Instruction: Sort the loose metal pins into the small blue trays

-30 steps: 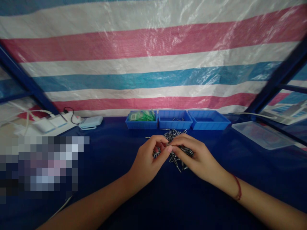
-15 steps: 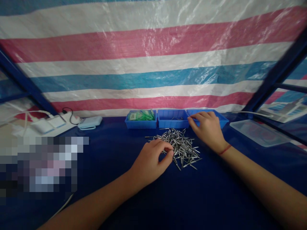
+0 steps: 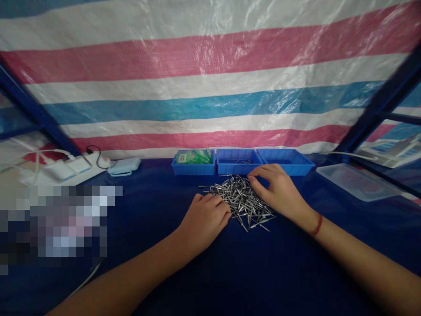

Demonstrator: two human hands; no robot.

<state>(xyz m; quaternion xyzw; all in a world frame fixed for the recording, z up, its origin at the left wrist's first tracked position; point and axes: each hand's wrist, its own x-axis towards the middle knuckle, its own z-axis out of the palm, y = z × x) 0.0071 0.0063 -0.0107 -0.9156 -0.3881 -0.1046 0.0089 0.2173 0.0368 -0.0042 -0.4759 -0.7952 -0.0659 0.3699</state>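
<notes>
A loose pile of silver pin-like pieces that look like blind rivets [image 3: 245, 202] lies on the dark blue table. My left hand [image 3: 204, 218] rests at the pile's left edge, fingers curled down and pressed together. Whatever it may hold is hidden under the fingers. Over the pile's upper right side is my right hand [image 3: 279, 189], thumb and forefinger drawn together in a pinch. Anything between those fingertips is too small to make out. Behind the pile, the middle blue bin [image 3: 237, 166] has a few of the same metal pieces inside.
Left of the middle bin, a blue bin [image 3: 194, 169] holds green plastic packets; another blue bin [image 3: 286, 166] stands to its right. A translucent lid [image 3: 358, 182] lies at right. A power strip [image 3: 79, 169] with plugs and a pale blue case [image 3: 124, 166] are at left.
My right hand has come back from the bins toward the pile, down and left. My left hand has moved slightly left, its fingers now lower and closed together at the pile's edge.
</notes>
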